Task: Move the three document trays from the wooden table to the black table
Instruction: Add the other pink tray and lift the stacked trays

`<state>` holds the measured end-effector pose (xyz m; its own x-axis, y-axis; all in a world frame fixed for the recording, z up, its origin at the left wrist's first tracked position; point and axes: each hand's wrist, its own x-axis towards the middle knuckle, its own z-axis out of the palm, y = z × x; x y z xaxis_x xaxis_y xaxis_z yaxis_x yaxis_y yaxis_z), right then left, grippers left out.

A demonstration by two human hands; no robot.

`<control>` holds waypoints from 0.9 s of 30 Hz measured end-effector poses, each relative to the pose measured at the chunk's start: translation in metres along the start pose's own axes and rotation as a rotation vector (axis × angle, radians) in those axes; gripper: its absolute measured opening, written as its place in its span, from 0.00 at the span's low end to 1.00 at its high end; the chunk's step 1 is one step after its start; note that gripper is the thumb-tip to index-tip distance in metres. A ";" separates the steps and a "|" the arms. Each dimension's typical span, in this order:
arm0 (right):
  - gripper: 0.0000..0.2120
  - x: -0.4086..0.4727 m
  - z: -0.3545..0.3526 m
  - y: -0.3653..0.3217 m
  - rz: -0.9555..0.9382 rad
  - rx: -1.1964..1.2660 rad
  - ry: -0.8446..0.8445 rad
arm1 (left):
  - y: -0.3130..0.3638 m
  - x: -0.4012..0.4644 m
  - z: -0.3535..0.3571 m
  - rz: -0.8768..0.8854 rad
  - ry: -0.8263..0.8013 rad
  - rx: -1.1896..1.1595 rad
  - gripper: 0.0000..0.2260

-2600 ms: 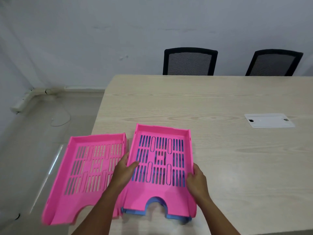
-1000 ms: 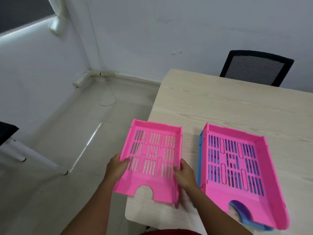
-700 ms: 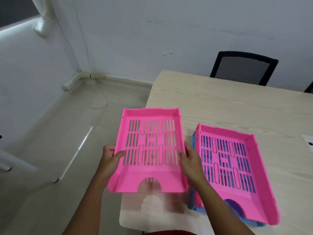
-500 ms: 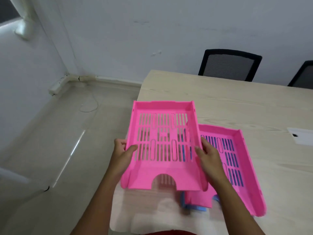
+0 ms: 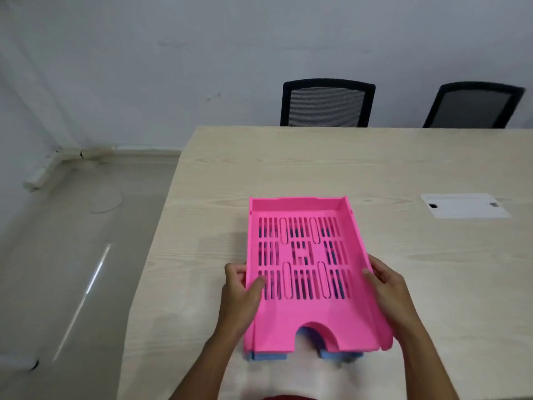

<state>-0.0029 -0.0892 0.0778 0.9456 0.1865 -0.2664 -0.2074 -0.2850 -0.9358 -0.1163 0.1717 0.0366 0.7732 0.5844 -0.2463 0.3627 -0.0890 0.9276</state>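
A pink slotted document tray (image 5: 305, 319) lies on top of a stack near the front left corner of the wooden table (image 5: 288, 168). Under it, only the front edge of a blue tray (image 5: 269, 356) shows; the second pink tray is hidden between them. My left hand (image 5: 240, 295) grips the top tray's left wall, thumb inside. My right hand (image 5: 388, 287) grips its right wall. The black table is out of view.
Two black mesh chairs (image 5: 327, 103) (image 5: 473, 106) stand behind the table against the wall. A white cable cover plate (image 5: 464, 205) sits in the tabletop at the right. Grey floor (image 5: 72, 269) runs along the table's left edge.
I carried the loose pink tray from the left, over the table edge, rightwards onto the pink-and-blue stack. Both hands stayed on its side walls; the view turned back to the table.
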 end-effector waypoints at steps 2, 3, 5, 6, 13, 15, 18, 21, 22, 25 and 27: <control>0.27 0.001 -0.004 0.005 0.008 0.019 0.008 | -0.001 -0.002 0.007 0.000 0.001 0.024 0.13; 0.26 0.001 -0.004 0.008 0.008 0.023 0.018 | -0.001 -0.002 0.009 0.001 0.003 0.034 0.13; 0.24 0.004 -0.003 0.012 0.005 0.023 0.049 | -0.002 -0.001 0.010 0.004 0.016 0.045 0.12; 0.22 0.005 -0.001 0.014 0.004 0.026 0.052 | -0.003 0.000 0.009 0.005 0.028 0.045 0.12; 0.18 0.014 0.007 0.021 0.006 0.065 0.034 | -0.007 0.009 0.002 -0.009 0.008 0.057 0.11; 0.17 0.019 0.004 0.024 0.034 0.100 0.051 | -0.008 0.011 0.001 -0.008 0.014 0.030 0.10; 0.13 0.028 -0.002 0.031 0.057 0.136 0.114 | -0.005 0.018 0.000 -0.065 -0.017 -0.140 0.14; 0.20 0.040 -0.005 0.037 0.132 0.144 0.028 | -0.002 0.027 0.003 -0.247 -0.140 -0.307 0.25; 0.22 0.044 -0.004 0.039 0.187 0.174 -0.044 | -0.002 0.029 0.004 -0.296 -0.185 -0.358 0.28; 0.24 0.045 0.003 0.039 0.326 0.309 -0.181 | -0.009 0.027 0.004 -0.331 -0.277 -0.515 0.30; 0.26 0.047 0.007 0.042 0.345 0.312 -0.201 | -0.015 0.022 0.002 -0.330 -0.298 -0.572 0.28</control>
<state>0.0315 -0.0856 0.0247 0.7484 0.3175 -0.5824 -0.5929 -0.0734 -0.8019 -0.1039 0.1841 0.0167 0.8090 0.2559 -0.5292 0.3357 0.5379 0.7733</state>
